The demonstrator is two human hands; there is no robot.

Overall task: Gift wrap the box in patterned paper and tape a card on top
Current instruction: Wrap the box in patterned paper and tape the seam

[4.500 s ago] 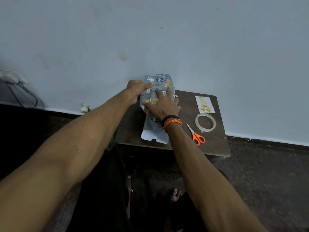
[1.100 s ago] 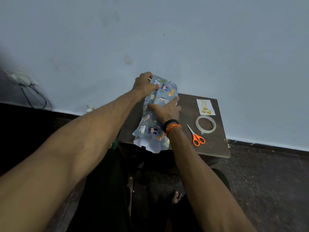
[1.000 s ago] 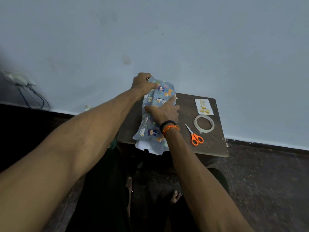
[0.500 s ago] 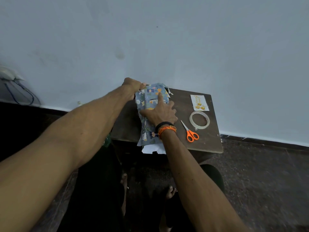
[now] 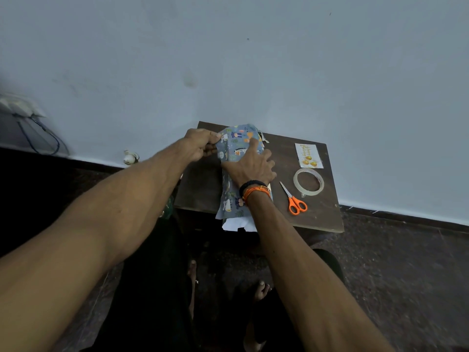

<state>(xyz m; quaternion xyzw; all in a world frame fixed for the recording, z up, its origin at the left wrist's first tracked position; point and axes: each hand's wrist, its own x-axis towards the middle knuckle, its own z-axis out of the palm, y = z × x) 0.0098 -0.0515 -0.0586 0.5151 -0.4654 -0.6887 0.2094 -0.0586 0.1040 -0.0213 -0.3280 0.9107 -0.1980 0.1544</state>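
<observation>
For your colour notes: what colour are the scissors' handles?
Orange handles on the scissors, clearest in the head view.

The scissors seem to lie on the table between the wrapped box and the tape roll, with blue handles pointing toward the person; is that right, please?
Not quite: the head view shows the scissors have orange handles, not blue. They do lie on the table between the wrapped box and the tape roll, handles toward the person.

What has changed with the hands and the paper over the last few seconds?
The patterned paper, whose white underside showed along the near half earlier, now lies folded print-side up over the box, only a white strip left at the near edge. The left hand still pinches its far-left edge; the right hand still presses flat on top. The scissors, tape roll and card lie as before.
</observation>
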